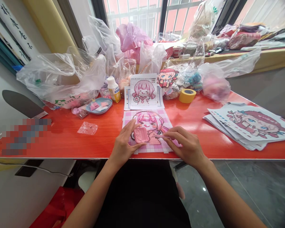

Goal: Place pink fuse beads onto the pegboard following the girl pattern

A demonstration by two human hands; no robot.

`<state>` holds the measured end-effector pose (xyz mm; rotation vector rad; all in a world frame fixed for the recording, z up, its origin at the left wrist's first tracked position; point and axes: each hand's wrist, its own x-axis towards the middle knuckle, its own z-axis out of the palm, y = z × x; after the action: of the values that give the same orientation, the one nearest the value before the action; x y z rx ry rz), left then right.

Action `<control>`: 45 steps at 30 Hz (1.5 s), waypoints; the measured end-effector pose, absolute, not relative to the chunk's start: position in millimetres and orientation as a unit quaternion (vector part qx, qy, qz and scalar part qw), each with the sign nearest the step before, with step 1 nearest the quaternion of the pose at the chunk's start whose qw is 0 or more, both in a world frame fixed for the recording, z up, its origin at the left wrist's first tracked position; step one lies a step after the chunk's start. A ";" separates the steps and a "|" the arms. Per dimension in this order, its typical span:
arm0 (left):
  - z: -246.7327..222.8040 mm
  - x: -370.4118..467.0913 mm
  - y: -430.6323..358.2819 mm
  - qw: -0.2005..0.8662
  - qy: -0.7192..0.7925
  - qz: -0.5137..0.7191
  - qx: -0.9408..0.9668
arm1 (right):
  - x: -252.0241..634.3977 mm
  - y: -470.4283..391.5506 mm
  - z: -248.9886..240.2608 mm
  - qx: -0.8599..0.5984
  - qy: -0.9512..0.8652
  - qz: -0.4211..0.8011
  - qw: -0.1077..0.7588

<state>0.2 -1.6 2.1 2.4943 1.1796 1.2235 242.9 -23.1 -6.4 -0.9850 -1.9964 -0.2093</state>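
Before a barred window [133, 9] we see a glossy red tabletop [190, 126]; plastic bags [61, 79] crowd its far edge; a stack of printed sheets [256, 123] lies toward its right end; a pink-and-white checked board [154, 123], carrying a pink figure, rests at the middle of the near edge, with a printed chart [143, 91] just beyond it. Our left hand [124, 141] and right hand [186, 142] are over the board; toward the far edge stand a blue dish [110, 104], a bottle [113, 90] and a yellow tape roll [187, 96]. Thumb and fingers of the left are clamped on a pink tray [140, 131] above the board's left part; those of the right close together on pink tweezers [160, 136], pointing at the tray; we cannot tell whether the tips grip anything.
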 end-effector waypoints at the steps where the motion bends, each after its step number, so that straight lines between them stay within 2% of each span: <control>1: 2.1 0.2 -1.7 0.052 0.402 0.408 0.818 | 242.8 -23.1 -6.3 -0.401 -0.801 -0.085 0.437; 14: 1.2 0.6 -0.5 0.035 0.419 0.415 0.807 | 241.8 -23.4 -7.9 -0.415 -0.821 -0.066 0.387; 45: 0.7 -0.1 -0.4 0.031 0.412 0.414 0.811 | 242.4 -21.9 -10.3 -0.403 -0.839 -0.082 0.358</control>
<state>-0.1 -0.4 0.7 2.5002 1.2703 1.2746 242.4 -21.9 -10.3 -1.0398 -2.1643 -0.2110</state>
